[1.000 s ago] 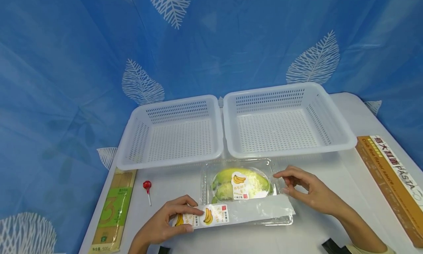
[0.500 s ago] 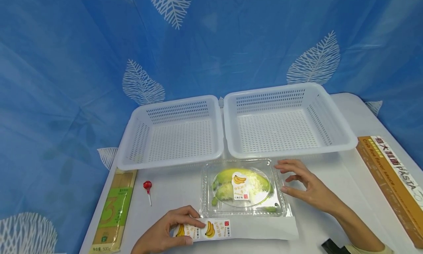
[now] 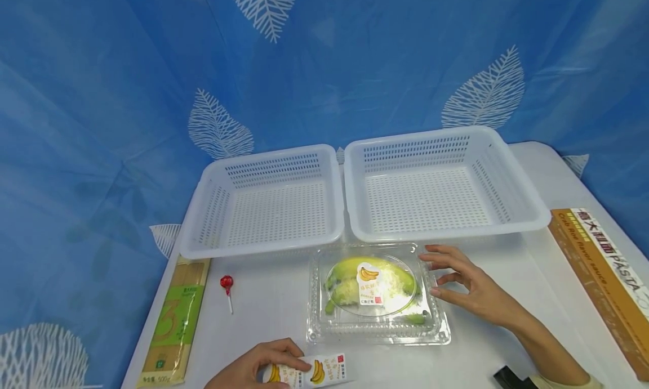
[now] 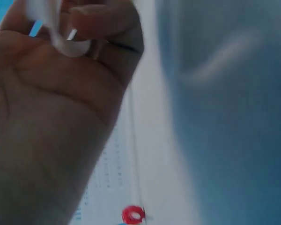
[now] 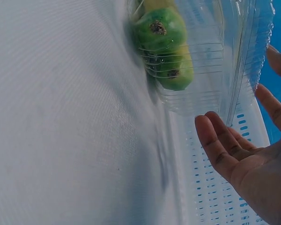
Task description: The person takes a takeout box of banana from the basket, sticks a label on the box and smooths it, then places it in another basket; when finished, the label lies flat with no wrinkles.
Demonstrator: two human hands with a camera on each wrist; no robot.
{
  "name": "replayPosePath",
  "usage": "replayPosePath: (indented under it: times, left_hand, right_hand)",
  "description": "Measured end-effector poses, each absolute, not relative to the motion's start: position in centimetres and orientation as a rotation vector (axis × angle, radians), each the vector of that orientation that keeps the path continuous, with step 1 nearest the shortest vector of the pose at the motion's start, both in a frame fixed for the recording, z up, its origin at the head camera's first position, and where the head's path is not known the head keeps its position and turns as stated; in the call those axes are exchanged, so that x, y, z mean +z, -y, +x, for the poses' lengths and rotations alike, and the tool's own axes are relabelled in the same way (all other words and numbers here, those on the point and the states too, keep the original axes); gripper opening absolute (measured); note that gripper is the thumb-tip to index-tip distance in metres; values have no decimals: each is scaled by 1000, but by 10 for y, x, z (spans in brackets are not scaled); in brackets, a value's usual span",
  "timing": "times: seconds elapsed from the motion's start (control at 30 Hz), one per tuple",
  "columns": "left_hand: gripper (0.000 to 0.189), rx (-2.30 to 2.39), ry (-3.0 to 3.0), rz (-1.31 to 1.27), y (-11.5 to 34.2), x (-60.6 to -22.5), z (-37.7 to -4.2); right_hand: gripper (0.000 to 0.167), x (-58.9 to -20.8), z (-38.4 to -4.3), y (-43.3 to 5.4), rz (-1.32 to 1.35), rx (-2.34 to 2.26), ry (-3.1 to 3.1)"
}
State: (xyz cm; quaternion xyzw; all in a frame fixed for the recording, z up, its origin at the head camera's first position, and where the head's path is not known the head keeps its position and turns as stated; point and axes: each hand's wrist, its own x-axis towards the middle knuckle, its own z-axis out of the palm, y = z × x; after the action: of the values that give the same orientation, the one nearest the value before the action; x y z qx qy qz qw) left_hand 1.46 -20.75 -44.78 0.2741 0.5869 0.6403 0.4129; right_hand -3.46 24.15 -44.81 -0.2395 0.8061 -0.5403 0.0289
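A transparent clamshell box (image 3: 400, 335) holds green-yellow bananas (image 5: 161, 33) in the middle of the table. A white label (image 3: 370, 285) with printed bananas is on its lid. My left hand (image 3: 258, 366), near the table's front edge, pinches a strip of banana stickers (image 3: 327, 370) between thumb and fingers. Part of the white strip (image 4: 75, 47) curls by the fingers in the left wrist view. At the box's right side my right hand (image 3: 471, 285) has its fingers spread and gently bent, fingertips by the lid's edge; firm contact cannot be made out.
Two white perforated baskets (image 3: 263, 251) (image 3: 446, 231) stand side by side behind the box. A red lollipop (image 3: 226, 285) and a green-labelled pasta pack (image 3: 174, 321) lie on the left. A long brown pasta box (image 3: 598, 282) lies along the right edge.
My left hand has drawn the sticker strip off the box's front, toward the table's front edge. My right fingers have spread a little beside the box, which has stayed in place.
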Motion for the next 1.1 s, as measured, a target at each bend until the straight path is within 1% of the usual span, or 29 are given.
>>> replayPosePath:
  times: [0.23,0.43,0.73,0.93,1.1]
  left_hand:
    - [35,1462,-1604,549,213,-454,13]
    - [36,1409,-1725,590,207,-453,10]
    - [38,1359,-1830,577,204,-448,11]
    - [39,1349,-1828,526,203,-447,10]
    - [42,1235,-1942,536,202,-443,12]
  right_hand:
    - [59,-447,-34,-240,-732,-1668,-2483]
    - [57,-446,-33,-240,-731,-1660,-2500]
    - [58,-446,-34,-239,-727,-1668,-2491]
    - [56,-445,-33,-238,-724,-1668,-2505]
    - [57,-445,-34,-239,-723,-1667,-2506]
